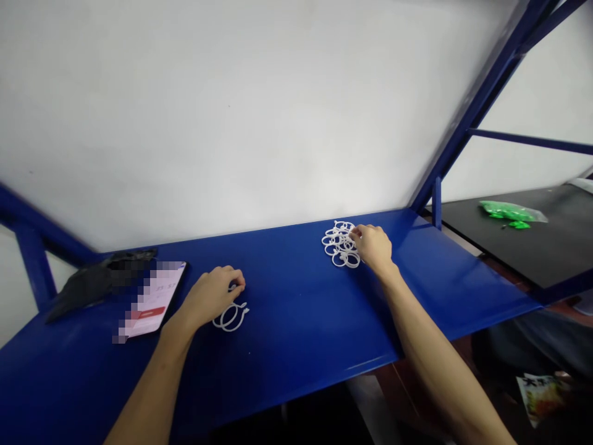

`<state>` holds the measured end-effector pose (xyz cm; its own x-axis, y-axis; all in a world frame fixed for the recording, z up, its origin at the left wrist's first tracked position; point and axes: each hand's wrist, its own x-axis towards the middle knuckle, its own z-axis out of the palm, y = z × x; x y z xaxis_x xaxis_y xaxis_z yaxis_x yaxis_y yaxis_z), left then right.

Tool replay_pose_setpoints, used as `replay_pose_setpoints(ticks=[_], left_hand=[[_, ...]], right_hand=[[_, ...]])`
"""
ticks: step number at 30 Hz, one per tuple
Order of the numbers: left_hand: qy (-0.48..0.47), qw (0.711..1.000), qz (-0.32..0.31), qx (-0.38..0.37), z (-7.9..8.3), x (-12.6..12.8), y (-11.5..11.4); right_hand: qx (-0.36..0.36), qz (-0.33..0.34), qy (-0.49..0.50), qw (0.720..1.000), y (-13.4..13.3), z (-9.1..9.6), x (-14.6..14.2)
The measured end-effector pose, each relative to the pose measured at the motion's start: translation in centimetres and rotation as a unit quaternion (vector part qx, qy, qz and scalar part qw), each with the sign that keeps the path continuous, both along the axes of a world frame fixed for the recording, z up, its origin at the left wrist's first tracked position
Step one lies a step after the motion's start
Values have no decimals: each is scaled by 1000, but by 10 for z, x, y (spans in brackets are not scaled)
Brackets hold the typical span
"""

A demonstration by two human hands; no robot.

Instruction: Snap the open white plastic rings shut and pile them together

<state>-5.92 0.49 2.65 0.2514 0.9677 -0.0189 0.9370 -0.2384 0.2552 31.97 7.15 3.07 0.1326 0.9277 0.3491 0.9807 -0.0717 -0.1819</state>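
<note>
My left hand (214, 295) rests on the blue shelf (301, 321), its fingers curled over two white plastic rings (230, 317) that lie flat beside it. My right hand (373, 246) reaches to the far right part of the shelf. Its fingertips pinch a ring at the edge of a pile of several white rings (340, 245). Both forearms stretch in from the bottom of the view.
A phone (152, 300) lies screen-up left of my left hand, with a black cloth-like item (99, 279) behind it. A white wall backs the shelf. Blue frame posts (467, 117) rise at right. A green bag (509, 212) sits on a dark table.
</note>
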Motion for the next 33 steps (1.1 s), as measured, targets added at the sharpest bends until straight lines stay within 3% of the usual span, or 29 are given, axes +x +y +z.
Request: replay_pose_setpoints(ticks=[4, 9, 15, 18, 23, 26, 30, 33], left_hand=[[-2, 999, 36, 19, -6, 1, 3], [-10, 1000, 20, -5, -11, -18, 3], [2, 1000, 28, -10, 0, -8, -4], [-16, 999, 30, 34, 0, 7, -2], [-149, 978, 27, 147, -1, 25, 0], [-249, 949, 13, 191, 2, 39, -5], [-345, 924, -4, 164, -1, 58, -11], [-424, 897, 28, 123, -11, 66, -10]], right_hand=[[67, 19, -17, 997, 6, -12, 0], [114, 158, -2, 981, 1, -23, -26], [50, 408, 57, 910, -29, -31, -76], [11, 481, 63, 874, -44, -31, -94], [-25, 515, 73, 854, -57, -29, -105], [-40, 502, 159, 849, -59, -30, -108], [-55, 464, 316, 826, -63, -30, -113], [-47, 444, 381, 809, -65, -29, -116]])
